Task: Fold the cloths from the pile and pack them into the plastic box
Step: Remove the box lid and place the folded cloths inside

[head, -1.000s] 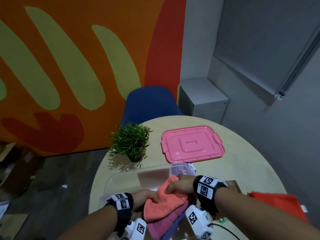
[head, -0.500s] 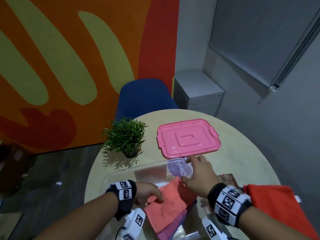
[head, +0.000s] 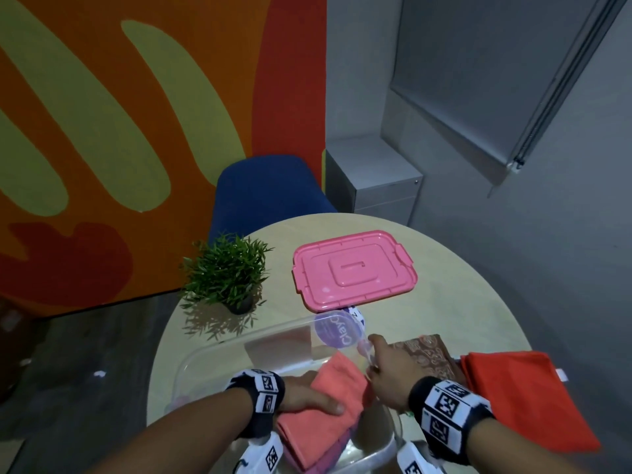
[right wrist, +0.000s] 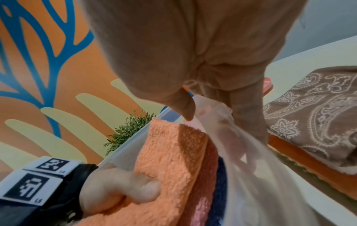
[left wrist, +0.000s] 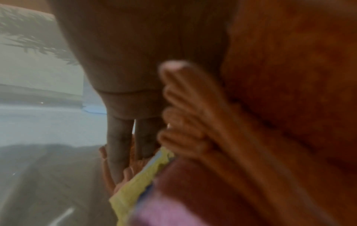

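Note:
A clear plastic box [head: 239, 343] stands at the table's near edge. Inside it, a folded salmon cloth [head: 338, 381] tops a stack of pink and purple cloths. My left hand [head: 307, 400] holds the salmon cloth at its left edge, thumb on top. In the left wrist view its fingers [left wrist: 119, 145] run down between the stack and the box wall. My right hand [head: 372, 357] pinches the box's right rim between thumb and forefinger. The right wrist view shows that pinch [right wrist: 212, 116] beside the salmon cloth [right wrist: 170, 152] and the box wall [right wrist: 251, 152].
A red cloth [head: 519, 395] and a brown patterned cloth [head: 424, 354] lie right of the box. The pink lid [head: 352, 271] rests on the round table [head: 461, 302] behind it. A small potted plant [head: 229, 271] stands at the back left, with a blue chair [head: 266, 193] beyond.
My right hand left the salmon cloth, reached to the box's far right corner, then settled on the right rim. My left hand stayed on the cloth, which now lies flatter.

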Motion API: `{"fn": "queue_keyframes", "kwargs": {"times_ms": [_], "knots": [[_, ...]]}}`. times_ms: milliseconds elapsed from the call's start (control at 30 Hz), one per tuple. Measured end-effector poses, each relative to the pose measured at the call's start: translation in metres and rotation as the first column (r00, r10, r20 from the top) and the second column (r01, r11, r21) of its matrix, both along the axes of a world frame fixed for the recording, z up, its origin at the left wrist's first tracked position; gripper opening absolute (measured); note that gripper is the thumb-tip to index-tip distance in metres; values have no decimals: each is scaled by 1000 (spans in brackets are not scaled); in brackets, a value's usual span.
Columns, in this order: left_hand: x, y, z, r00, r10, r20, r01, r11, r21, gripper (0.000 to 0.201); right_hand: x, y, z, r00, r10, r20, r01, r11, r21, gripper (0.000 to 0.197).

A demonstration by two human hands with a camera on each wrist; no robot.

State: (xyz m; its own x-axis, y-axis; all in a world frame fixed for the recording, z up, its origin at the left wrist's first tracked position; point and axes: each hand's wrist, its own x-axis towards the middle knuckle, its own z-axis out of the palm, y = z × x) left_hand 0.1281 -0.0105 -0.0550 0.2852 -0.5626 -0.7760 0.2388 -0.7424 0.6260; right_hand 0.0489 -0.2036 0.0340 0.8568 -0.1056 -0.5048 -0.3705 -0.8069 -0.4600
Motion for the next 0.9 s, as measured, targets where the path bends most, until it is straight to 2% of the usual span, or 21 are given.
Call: {"fn": "queue_keyframes", "kwargs": {"times_ms": [67, 167, 233, 333, 400, 500, 633, 667, 767, 800, 900], "knots": [[1, -2, -3, 999, 32, -28, -32, 999, 29, 91, 0, 0, 1, 1000, 1, 0, -1, 1000, 11, 48], [3, -1, -12, 981, 150, -123, -149, 989, 20, 66, -1, 0, 2, 1000, -8, -3, 8, 1000, 25, 49], [2, 3, -10, 939, 292, -181, -282, 956, 76, 62, -1, 0, 3, 1000, -28, -14, 28, 998, 47, 48], [-3, 4, -11, 870, 432, -238, -424, 902, 84, 40, 1, 1, 3, 999, -32, -18, 33, 998, 45, 48], [-6, 1, -8, 819, 503, -275, -503, 861, 76, 37, 1, 1, 4, 999, -26, -20, 26, 999, 22, 47], [-10, -8, -8, 776, 547, -312, -576, 817, 1, 41, -1, 4, 4, 999, -20, -49, 21, 1000, 22, 44], [-15, -11, -7, 736, 587, -337, -623, 782, 2, 69, 1, 5, 5, 998, 0, -56, 2, 1000, 31, 43], [-18, -11, -5, 754, 561, -342, -595, 803, 6, 68, 0, 5, 5, 998, 2, -57, 0, 999, 37, 43], [-22, -15, 9, 779, 524, -344, -555, 832, 9, 39, -1, 4, 3, 999, 3, -45, 0, 998, 67, 42], [-23, -17, 17, 792, 507, -339, -539, 842, 0, 37, -2, 5, 2, 999, 1, -44, 3, 997, 74, 43], [-25, -30, 33, 806, 502, -314, -535, 845, -20, 51, -2, 6, -2, 999, -6, -37, 8, 998, 59, 44]]}}
